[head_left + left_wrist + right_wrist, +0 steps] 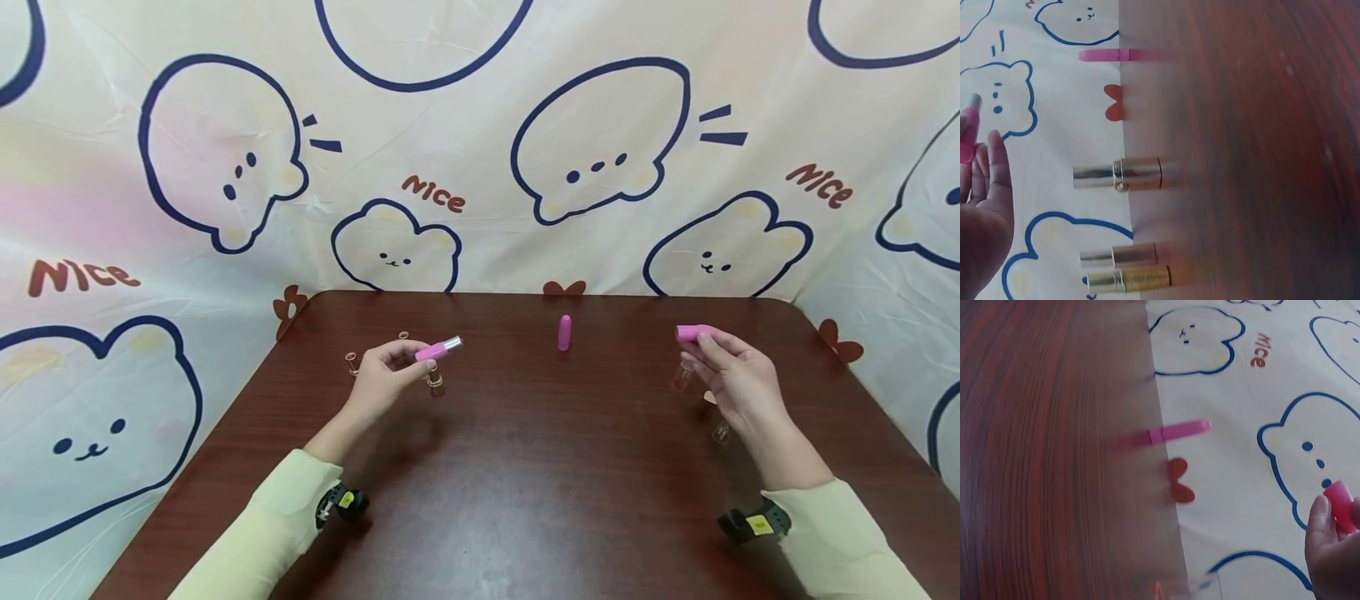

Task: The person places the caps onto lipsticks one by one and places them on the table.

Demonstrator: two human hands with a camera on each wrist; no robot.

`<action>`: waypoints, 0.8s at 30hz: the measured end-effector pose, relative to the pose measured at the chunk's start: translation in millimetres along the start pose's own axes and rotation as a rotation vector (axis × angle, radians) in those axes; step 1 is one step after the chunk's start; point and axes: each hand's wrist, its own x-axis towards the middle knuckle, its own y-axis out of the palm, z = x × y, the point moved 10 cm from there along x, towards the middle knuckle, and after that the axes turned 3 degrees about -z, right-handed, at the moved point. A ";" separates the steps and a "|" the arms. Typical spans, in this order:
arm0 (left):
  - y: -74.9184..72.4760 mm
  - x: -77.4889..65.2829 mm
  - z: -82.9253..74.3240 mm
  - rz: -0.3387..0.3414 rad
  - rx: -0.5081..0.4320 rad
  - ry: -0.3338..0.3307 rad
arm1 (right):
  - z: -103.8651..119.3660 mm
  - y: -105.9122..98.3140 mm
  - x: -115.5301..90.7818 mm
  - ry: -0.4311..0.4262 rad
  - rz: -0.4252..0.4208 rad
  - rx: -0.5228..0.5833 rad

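My left hand (382, 375) pinches a pink lipstick tube (431, 352) with a silver end (452, 342), raised over the table's left side. On the right, my right hand (738, 375) pinches a pink cap (693, 332) between thumb and fingers, also held up. Between the hands, toward the back, a closed pink lipstick (564, 333) stands upright; it shows in both wrist views too. Several gold lipstick tubes stand by the left hand, the nearest gold tube (436, 383) just below the held lipstick. In the left wrist view, a larger gold tube (1138, 174) stands apart from two others.
Beneath the right hand are clear bottles, one clear bottle (682, 377) behind and another clear bottle (722, 432) nearer, partly hidden by the hand. The brown wooden table (540, 467) meets a cartoon-printed cloth (495, 250) along its back edge.
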 end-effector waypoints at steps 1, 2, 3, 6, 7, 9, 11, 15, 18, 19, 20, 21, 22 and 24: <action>1.6 0.6 -0.3 -0.004 -0.003 0.000 | -2.3 3.5 0.4 0.008 0.005 0.016; 3.6 1.2 -1.3 -0.006 -0.005 0.001 | -4.6 7.2 0.6 0.016 0.008 0.032; 5.6 1.6 -2.1 -0.007 -0.006 0.001 | -6.9 10.3 0.5 0.024 0.006 0.035; 13.3 3.3 -3.4 0.007 -0.016 0.001 | -13.4 21.0 0.2 0.042 0.019 0.077; 16.4 4.0 -3.9 0.016 -0.018 0.002 | -15.3 24.9 0.1 0.046 0.028 0.093; 22.1 5.4 -4.4 0.030 -0.026 0.000 | -18.5 32.5 -0.6 0.051 0.049 0.126; 28.0 7.1 -4.8 0.039 -0.045 -0.004 | -21.9 39.4 -1.5 0.059 0.069 0.155; 37.6 10.0 -7.1 0.036 -0.057 0.002 | -28.3 50.5 -2.8 0.073 0.079 0.160; 45.3 11.3 -10.0 0.039 -0.068 0.007 | -32.7 57.4 -2.4 0.073 0.075 0.140; 48.1 11.7 -11.0 0.042 -0.076 0.008 | -34.4 59.9 -2.4 0.075 0.075 0.138; 51.0 12.0 -11.9 0.047 -0.080 0.009 | -36.0 62.4 -2.6 0.075 0.075 0.134; 53.7 12.6 -12.8 0.050 -0.088 0.010 | -37.7 64.9 -2.7 0.074 0.073 0.121; 56.5 13.2 -13.9 0.053 -0.098 0.013 | -39.7 67.8 -2.9 0.076 0.076 0.123; 60.9 14.4 -15.1 0.057 -0.103 0.014 | -43.9 73.7 -3.7 0.082 0.080 0.112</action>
